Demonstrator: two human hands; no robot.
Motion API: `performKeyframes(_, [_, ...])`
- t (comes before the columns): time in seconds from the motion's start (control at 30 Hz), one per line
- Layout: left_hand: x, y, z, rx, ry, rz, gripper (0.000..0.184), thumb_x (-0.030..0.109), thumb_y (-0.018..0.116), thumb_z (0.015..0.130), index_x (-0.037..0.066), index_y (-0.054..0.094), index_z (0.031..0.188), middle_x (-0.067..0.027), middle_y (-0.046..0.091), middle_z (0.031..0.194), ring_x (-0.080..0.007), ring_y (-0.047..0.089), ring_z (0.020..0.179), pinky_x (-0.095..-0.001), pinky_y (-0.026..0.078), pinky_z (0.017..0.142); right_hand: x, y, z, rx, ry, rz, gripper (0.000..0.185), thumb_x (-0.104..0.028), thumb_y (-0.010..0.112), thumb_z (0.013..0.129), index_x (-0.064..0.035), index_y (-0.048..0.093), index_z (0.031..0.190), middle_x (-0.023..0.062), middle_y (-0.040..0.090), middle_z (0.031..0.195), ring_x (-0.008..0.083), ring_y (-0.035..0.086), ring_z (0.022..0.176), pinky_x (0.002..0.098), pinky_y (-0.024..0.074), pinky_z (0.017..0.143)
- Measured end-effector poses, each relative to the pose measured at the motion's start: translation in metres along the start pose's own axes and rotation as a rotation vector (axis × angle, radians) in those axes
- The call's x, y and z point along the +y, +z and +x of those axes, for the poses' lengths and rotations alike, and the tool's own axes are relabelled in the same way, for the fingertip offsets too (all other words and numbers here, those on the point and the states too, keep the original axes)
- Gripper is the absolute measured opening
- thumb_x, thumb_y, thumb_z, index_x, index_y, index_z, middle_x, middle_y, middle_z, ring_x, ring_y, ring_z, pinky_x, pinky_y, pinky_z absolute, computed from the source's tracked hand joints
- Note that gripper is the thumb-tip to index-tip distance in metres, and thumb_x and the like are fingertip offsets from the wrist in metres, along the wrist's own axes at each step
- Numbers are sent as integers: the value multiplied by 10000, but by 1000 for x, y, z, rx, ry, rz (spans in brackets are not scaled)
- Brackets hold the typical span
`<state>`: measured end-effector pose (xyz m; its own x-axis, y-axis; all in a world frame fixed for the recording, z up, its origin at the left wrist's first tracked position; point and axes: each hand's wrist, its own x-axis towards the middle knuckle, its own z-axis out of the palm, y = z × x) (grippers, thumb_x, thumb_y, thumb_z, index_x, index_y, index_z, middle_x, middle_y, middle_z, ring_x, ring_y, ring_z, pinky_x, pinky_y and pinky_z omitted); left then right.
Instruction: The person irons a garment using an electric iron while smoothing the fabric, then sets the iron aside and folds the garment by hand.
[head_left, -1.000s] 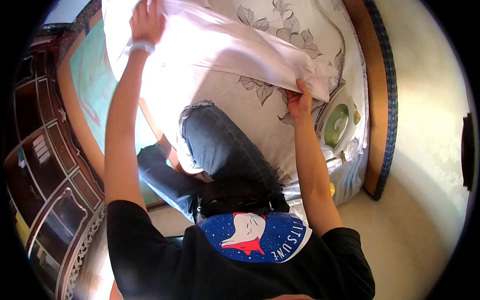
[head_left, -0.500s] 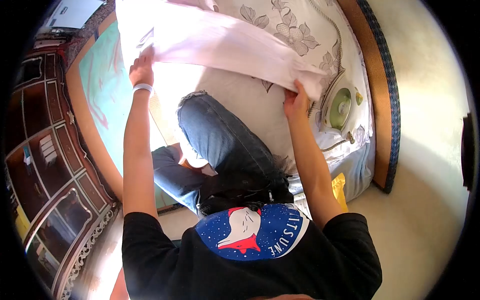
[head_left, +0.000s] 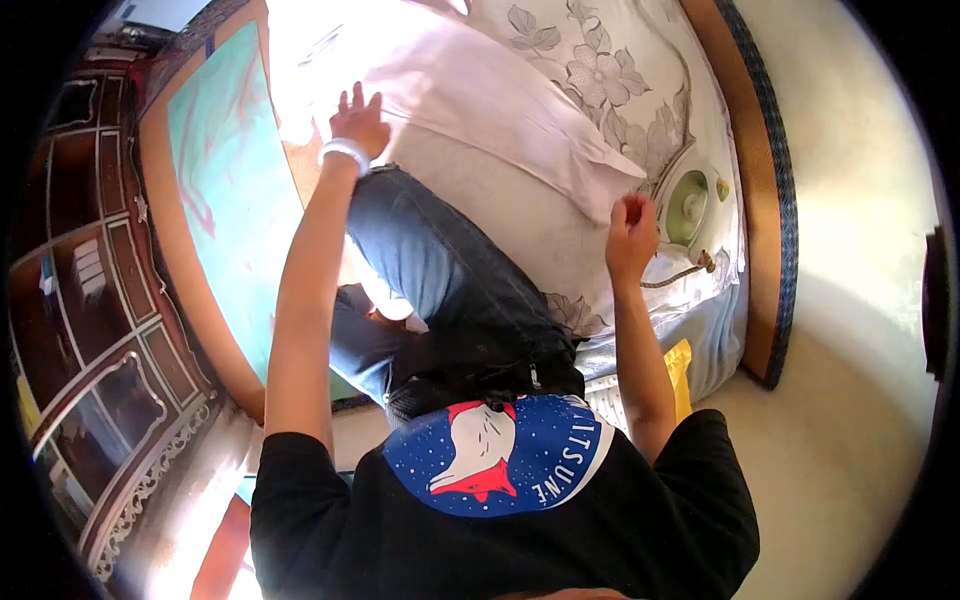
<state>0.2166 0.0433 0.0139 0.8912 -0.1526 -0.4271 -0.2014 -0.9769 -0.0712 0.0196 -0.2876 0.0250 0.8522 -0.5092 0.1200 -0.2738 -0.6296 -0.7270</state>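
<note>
A pale pink-white cloth (head_left: 470, 90) lies stretched across the floral sheet (head_left: 520, 225), its narrow end at the right. My left hand (head_left: 360, 125) is over the cloth's near edge with its fingers spread, holding nothing. Just below the cloth's right end is my right hand (head_left: 632, 240), its fingers curled in; it is apart from the cloth, and what it holds, if anything, is hidden. A white and green iron (head_left: 688, 208) rests on the sheet immediately right of my right hand, with its cord (head_left: 680, 278) beside it.
A wooden board edge (head_left: 765, 200) with dark woven trim runs along the right. At the left are a turquoise panel (head_left: 225, 170) and a dark cabinet (head_left: 80, 290). Something yellow (head_left: 679, 375) lies beside my right forearm. My bent knee (head_left: 400, 215) is below the cloth.
My right hand has let go of the cloth's end and moved down and right. My left hand has moved right, and its fingers have spread. The cloth now lies flatter on the sheet.
</note>
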Motion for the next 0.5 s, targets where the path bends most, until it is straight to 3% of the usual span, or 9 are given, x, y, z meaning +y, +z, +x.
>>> performKeyframes(0.07, [17,11,15,-29,68,5,591,281,418,868,122,260,1415,-163,141,1490,-374,162,1359,-467,217,1084,-2,8,32,99,-364,-231,193,-123,567,804,-23,535,965,100,593,847,266,583,748,389,453,689])
performKeyframes(0.17, [80,-7,-11,-69,240,123,591,297,412,877,112,254,1416,-180,165,1479,-407,178,1345,-470,234,1078,27,28,63,-33,-357,-420,242,-150,571,785,-33,554,996,150,601,932,346,577,828,431,447,741])
performKeyframes(0.23, [121,46,-16,-18,298,-96,613,289,425,874,92,229,1420,-184,145,1482,-427,129,1351,-508,215,1071,42,32,74,-148,-297,-532,253,-156,568,781,-32,556,1002,165,604,935,351,581,848,445,450,742])
performKeyframes(0.3, [159,20,-68,-244,192,-273,637,263,443,867,73,200,1424,-174,90,1494,-446,62,1354,-551,175,1064,49,30,80,-285,-242,-655,261,-154,566,774,-29,555,1003,179,605,929,355,583,862,457,453,744])
performKeyframes(0.37, [183,44,-92,-82,190,-231,636,207,464,849,83,211,1419,-159,78,1495,-434,50,1358,-527,151,1083,57,26,81,-445,-177,-777,267,-144,566,762,-25,553,1001,193,604,914,358,584,870,467,455,747])
performKeyframes(0.47, [206,60,-110,-40,480,-98,639,189,483,843,90,223,1417,-148,97,1495,-441,54,1355,-525,138,1083,79,13,74,-406,-55,-641,263,-154,549,774,-23,525,1000,213,594,979,414,560,922,483,449,764])
performKeyframes(0.5, [207,65,-109,-7,490,-82,640,190,480,847,84,217,1420,-155,101,1492,-445,56,1352,-522,150,1078,74,10,72,-378,-47,-656,280,-151,560,762,-22,525,1008,212,592,987,404,558,934,481,444,779])
